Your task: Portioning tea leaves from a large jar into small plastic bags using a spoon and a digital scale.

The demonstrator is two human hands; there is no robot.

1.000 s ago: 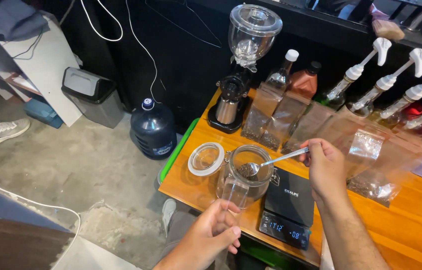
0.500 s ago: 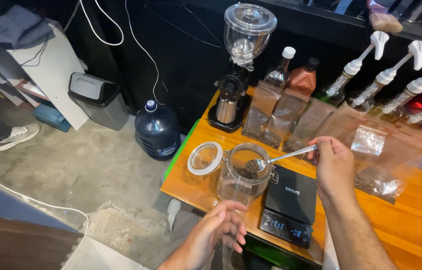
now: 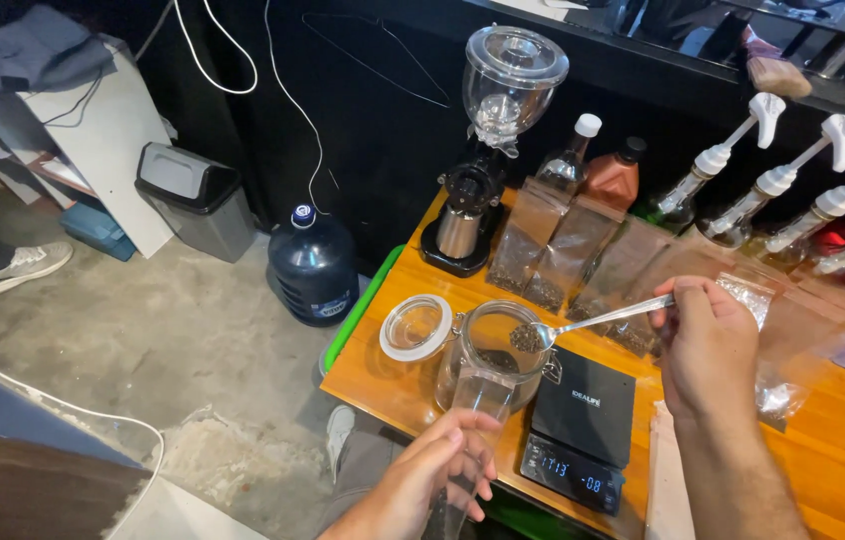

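Note:
My right hand (image 3: 708,345) holds a metal spoon (image 3: 593,320) by its handle, its bowl full of dark beans over the mouth of an open glass jar (image 3: 491,350). The jar stands on the wooden counter (image 3: 393,385) with its hinged lid (image 3: 416,327) swung out to the left. My left hand (image 3: 438,475) grips a tall clear glass (image 3: 473,420) in front of the jar, by the counter's near edge. A black digital scale (image 3: 583,425) lies just right of the jar, its display lit.
A coffee grinder (image 3: 488,150) stands at the counter's back left, with several clear bags of beans (image 3: 563,250), bottles and pump syrup bottles (image 3: 743,180) along the wall. A water jug (image 3: 315,265), a grey bin (image 3: 193,200) and another person's shoe (image 3: 18,265) are on the floor.
The spoon has lifted slightly over the jar's mouth with beans in it. My left hand has come up and closed on the clear glass.

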